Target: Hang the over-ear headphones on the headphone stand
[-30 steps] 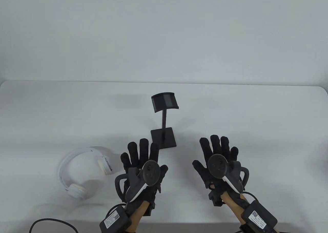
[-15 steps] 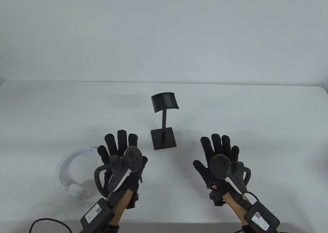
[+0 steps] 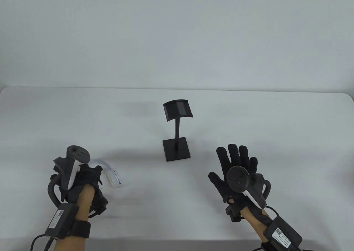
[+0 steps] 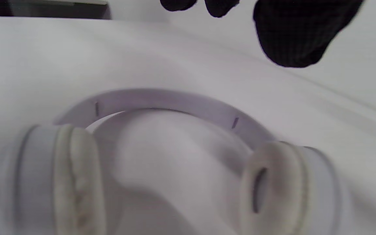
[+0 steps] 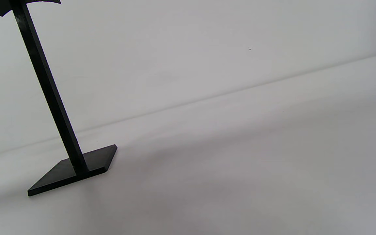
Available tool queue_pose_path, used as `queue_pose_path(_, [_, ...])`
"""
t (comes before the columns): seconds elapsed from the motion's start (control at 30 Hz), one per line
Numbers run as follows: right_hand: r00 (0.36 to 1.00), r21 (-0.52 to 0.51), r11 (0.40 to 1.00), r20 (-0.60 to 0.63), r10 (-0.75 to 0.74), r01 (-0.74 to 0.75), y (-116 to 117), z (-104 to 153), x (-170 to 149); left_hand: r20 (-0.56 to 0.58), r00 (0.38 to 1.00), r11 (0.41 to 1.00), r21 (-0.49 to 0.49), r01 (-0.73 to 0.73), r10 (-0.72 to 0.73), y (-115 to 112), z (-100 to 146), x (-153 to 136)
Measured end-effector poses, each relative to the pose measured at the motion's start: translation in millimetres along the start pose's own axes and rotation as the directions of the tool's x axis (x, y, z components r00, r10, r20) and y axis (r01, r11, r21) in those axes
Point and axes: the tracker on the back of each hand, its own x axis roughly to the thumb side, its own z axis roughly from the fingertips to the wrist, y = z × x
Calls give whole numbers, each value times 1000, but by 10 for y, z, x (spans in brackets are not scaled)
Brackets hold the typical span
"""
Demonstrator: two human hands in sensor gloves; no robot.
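White over-ear headphones with cream ear pads lie on the white bench at its near left. The gloved left hand hovers directly above them, fingers loose and apart from the headband. A black headphone stand with a square base stands upright mid-bench. The right hand is held flat, fingers spread, right of the stand.

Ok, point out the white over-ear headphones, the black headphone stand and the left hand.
white over-ear headphones (image 4: 175,101): left wrist view, on the headband arc.
black headphone stand (image 3: 176,129): table view, on the upright post.
left hand (image 3: 80,180): table view, on the glove's back.
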Motion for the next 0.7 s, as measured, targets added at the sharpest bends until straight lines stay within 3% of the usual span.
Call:
queue_pose_path(0.17, [1000, 6, 1000, -10, 0, 0, 4, -21, -22, -177, 983, 995, -82, -56, 41, -107, -323, -374])
queue_pose_path(0.37, [1000, 14, 1000, -20, -2, 3, 9, -36, -36, -343, 935, 973, -172, -152, 85, -246, -535, -766])
queue_pose_path(0.53, [1000, 18, 1000, -28, -2, 3, 8, -46, -44, -397, 903, 930, -245, -274, 161, -333, -593, -902])
queue_pose_path(0.7, [999, 18, 1000, -34, -6, 7, 2, -47, -56, -407, 903, 927, -271, -261, 136, -380, -612, -906])
